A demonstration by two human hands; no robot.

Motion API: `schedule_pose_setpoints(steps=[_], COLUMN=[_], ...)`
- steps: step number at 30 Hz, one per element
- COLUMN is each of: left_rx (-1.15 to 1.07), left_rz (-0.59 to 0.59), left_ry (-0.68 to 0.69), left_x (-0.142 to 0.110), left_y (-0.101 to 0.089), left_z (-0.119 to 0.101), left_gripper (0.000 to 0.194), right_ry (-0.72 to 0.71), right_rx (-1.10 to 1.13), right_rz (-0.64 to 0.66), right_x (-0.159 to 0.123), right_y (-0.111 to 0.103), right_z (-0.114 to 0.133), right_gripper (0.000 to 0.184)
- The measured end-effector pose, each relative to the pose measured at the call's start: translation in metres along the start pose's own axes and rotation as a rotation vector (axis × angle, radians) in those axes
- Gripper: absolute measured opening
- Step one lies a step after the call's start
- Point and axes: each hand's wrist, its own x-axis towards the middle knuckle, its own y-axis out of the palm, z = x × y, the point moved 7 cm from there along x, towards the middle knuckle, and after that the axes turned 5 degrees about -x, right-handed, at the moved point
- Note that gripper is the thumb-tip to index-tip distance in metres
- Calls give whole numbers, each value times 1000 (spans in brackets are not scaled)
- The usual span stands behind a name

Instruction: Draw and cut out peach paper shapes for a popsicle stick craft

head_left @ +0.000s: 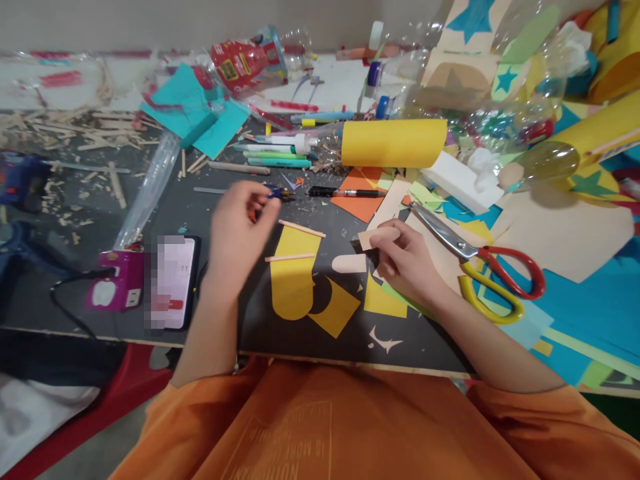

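Now, the dark table [310, 347] holds scissors [467, 252] right of both hands. The left hand [239, 233] curls above; whether it grips anything I cannot tell. Between the hands lies a round-ended yellow cutout [291, 290]. A pale paper piece [369, 240] sits pinched between the right hand's [407, 257] thumb and fingers, jutting leftward. Two thin sticks [295, 257] cross the cutout.

beige paper piece [371, 239] in our right hand [406, 257], scissors [466, 250] with red-and-yellow handles right of our grip, yellow paper cutout [293, 287] left, our orange lettered T-shirt [390, 420] below
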Motion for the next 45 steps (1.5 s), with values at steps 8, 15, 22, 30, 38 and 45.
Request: schedule_pose_setpoints(steps=[8,15,22,30,38,45], left_rx=[444,450,267,304,408,410], left_rz=[-3,70,102,158,198,236], left_ry=[-366,-432,-126,-7,-55,-36], left_x=[8,8,-7,-19,-17,-18], left_y=[-25,-11,21,33,37,41], left_z=[49,33,8,-1,11,11], left_gripper=[40,25,29,49,40,37], right_ry=[19,-8,-18,-53,-48,-44], right_rx=[110,124,93,121,111,86], right_rz=[-2,4,29,-11,-10,-5], right_x=[4,9,8,6,7,8], right_y=[-3,-7,-6,-6,-7,-7], right_z=[4,0,-6,-4,-4,-6], right_gripper=[29,36,35,36,36,34])
